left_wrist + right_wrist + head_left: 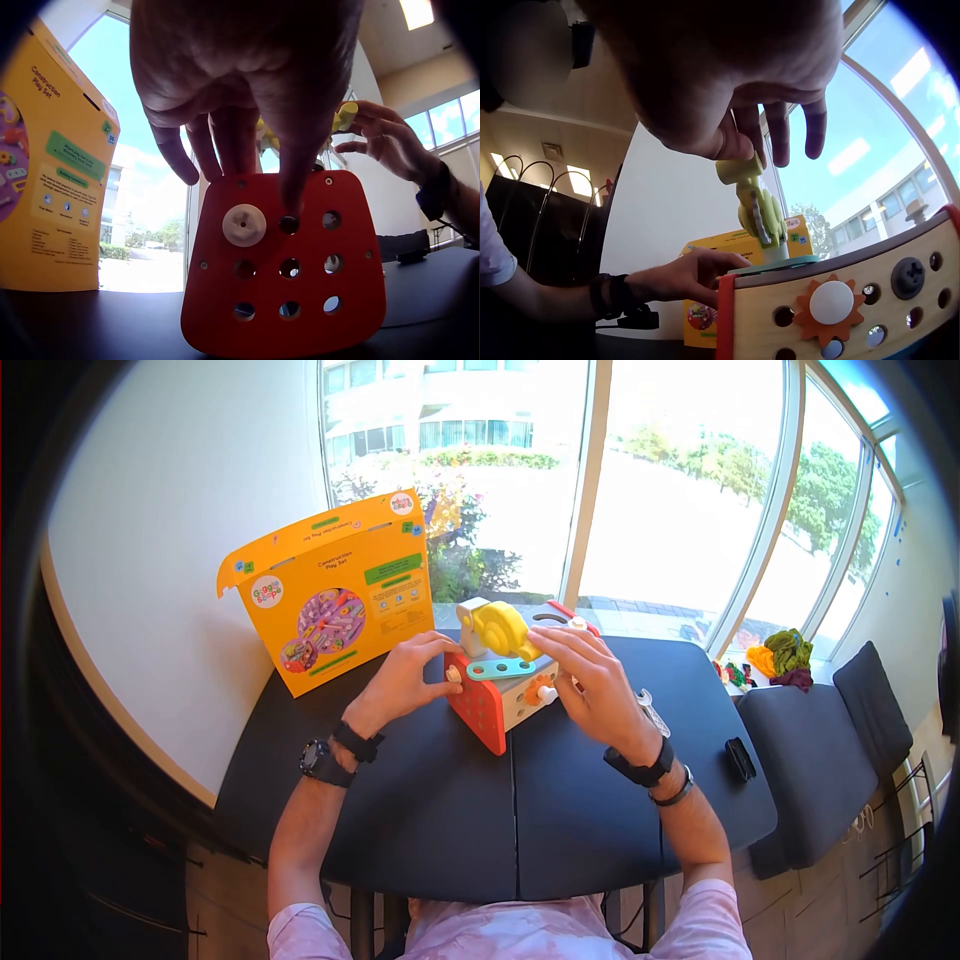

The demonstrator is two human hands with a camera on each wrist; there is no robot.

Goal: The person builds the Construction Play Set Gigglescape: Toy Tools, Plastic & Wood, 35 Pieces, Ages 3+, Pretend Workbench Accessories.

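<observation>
A wooden toy box has a red end panel with round holes and a grey top. My left hand grips that panel, its thumb on the holed face beside a white round peg and its fingers over the top edge. My right hand pinches the end of a yellow toy tool between thumb and finger, the other fingers hanging extended. The tool stands above a light-blue holed strip on the box's top. An orange gear with a white centre sits on the wooden side.
An open yellow cardboard box stands behind at the left on the black table. A light grey wrench-shaped piece lies beside my right wrist, and a black case lies near the table's right edge.
</observation>
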